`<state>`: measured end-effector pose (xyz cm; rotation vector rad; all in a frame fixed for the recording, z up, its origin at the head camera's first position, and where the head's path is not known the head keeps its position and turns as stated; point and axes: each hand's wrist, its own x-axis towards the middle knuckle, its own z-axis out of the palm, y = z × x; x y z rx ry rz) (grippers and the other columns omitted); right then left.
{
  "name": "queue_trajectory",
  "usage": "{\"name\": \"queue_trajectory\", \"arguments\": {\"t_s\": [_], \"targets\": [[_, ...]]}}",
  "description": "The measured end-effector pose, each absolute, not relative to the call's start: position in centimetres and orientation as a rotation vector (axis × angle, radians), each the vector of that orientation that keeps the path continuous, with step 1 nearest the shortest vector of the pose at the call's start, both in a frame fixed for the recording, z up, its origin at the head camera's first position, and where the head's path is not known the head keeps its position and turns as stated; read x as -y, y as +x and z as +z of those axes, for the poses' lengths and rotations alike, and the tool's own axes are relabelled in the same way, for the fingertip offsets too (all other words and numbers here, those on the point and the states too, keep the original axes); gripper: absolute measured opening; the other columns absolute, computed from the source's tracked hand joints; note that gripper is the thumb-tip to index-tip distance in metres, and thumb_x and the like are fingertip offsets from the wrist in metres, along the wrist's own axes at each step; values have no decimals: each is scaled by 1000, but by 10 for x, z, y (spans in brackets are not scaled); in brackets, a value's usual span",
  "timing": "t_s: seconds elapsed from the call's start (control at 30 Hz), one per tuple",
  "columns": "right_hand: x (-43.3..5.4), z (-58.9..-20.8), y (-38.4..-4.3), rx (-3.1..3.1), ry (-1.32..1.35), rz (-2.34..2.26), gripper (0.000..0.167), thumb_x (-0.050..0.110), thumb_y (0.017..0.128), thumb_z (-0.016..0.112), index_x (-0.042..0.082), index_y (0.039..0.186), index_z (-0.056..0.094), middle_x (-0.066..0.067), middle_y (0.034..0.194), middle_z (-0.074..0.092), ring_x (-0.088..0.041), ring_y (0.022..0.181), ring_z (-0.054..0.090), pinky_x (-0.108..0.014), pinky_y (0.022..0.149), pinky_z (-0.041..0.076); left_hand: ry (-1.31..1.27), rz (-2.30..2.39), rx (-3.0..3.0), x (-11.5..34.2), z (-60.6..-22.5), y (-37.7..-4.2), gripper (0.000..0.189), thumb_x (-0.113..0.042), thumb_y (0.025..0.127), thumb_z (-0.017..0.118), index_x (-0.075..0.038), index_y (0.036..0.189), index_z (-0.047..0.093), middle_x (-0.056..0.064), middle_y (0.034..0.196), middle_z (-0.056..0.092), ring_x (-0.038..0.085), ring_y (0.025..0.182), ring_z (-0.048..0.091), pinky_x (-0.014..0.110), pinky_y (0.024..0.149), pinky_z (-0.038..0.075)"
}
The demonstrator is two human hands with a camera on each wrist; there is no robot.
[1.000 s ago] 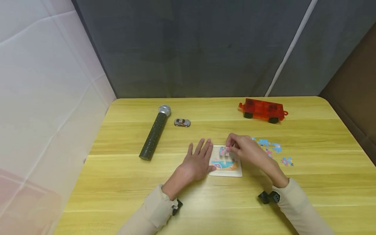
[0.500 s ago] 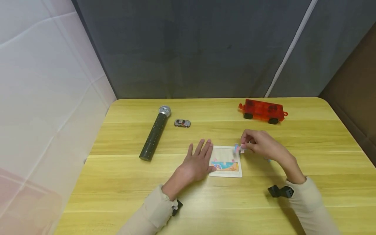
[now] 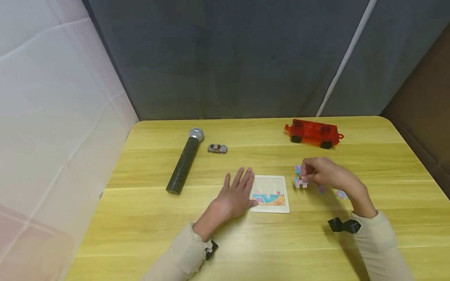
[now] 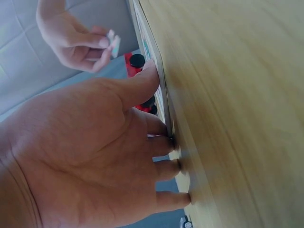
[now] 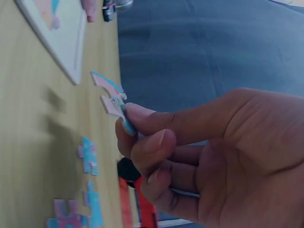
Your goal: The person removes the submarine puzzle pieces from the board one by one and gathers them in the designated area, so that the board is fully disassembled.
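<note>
Right of centre in the head view, the right hand (image 3: 330, 175) pinches a jigsaw piece (image 3: 300, 182) between thumb and fingertips, above the table (image 3: 267, 246). Near the middle, the left hand (image 3: 233, 199) lies with fingers extended, its thumb touching the left edge of the puzzle tray (image 3: 268, 184); fitted pieces (image 3: 268, 200) fill the tray's lower part. Loose pieces (image 3: 341, 194) lie right of centre, beneath and beside the right hand.
</note>
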<state>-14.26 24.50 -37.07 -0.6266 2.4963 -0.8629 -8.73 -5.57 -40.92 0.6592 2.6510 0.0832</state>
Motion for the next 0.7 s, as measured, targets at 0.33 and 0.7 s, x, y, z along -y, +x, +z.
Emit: {"name": "queue_trajectory", "arguments": {"t_s": [0.33,0.7], "targets": [[-251,-385,-150,-2487,-562,-735,15,-4,102,71,2,91,62,-8,75,67,-16,57,61,-27,57,48,657,89,-2645,56,-410,-87,83,-50,116,46,-4,176,13,11,186,5,32,173,3,60,138,12],[-250,-395,-150,-2577,-477,-605,11,-1,103,69,1,94,64,-4,71,64,-13,55,53,-31,62,47,654,89,-2645,56,-408,-86,83,-49,116,47,-3,176,13,11,186,4,32,173,3,59,138,12]]}}
